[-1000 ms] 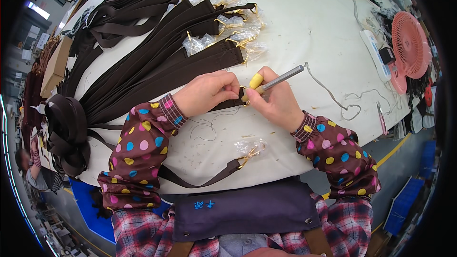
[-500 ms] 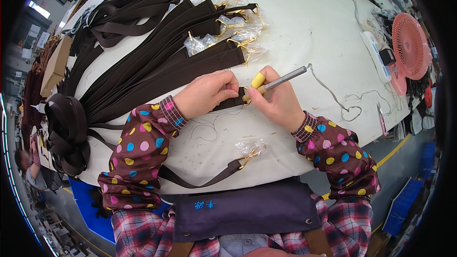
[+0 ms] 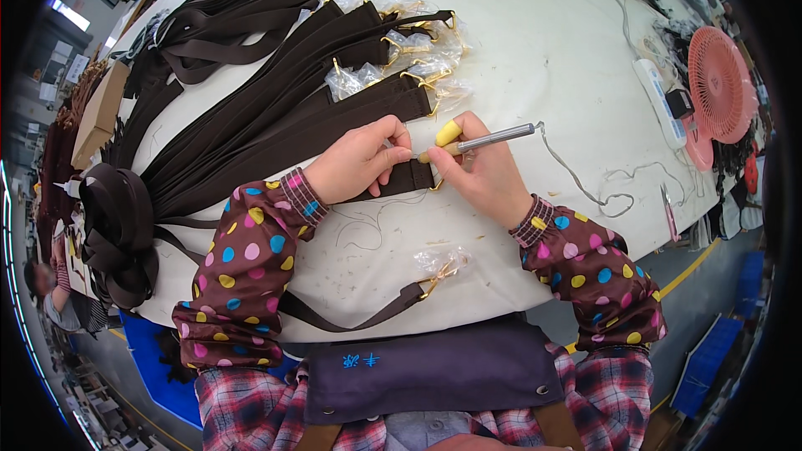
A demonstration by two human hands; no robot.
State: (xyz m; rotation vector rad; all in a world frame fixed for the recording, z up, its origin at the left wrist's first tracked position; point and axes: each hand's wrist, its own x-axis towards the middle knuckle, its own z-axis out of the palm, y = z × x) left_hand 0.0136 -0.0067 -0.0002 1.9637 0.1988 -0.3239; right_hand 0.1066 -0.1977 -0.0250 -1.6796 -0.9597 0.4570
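Note:
My left hand [image 3: 359, 160] presses on the end of a dark brown strap [image 3: 411, 177] lying on the white table [image 3: 568, 50], fingertips pinching it. My right hand [image 3: 480, 174] grips a pen-like metal tool with a yellow grip [image 3: 476, 140], its tip down at the strap end between the two hands. A grey cord [image 3: 576, 177] runs from the tool's far end across the table. A gold buckle shows at the strap's edge under my right hand.
Many dark brown straps with gold buckles in clear wrap [image 3: 393, 58] fan across the table behind my hands. One loose strap with a wrapped buckle [image 3: 439, 271] lies near the front edge. A pink fan [image 3: 718, 83], a white power strip [image 3: 656, 100] and scissors [image 3: 668, 209] sit at right.
Both hands stay on the strap end; the tool has shifted only slightly. Nothing was picked up or let go.

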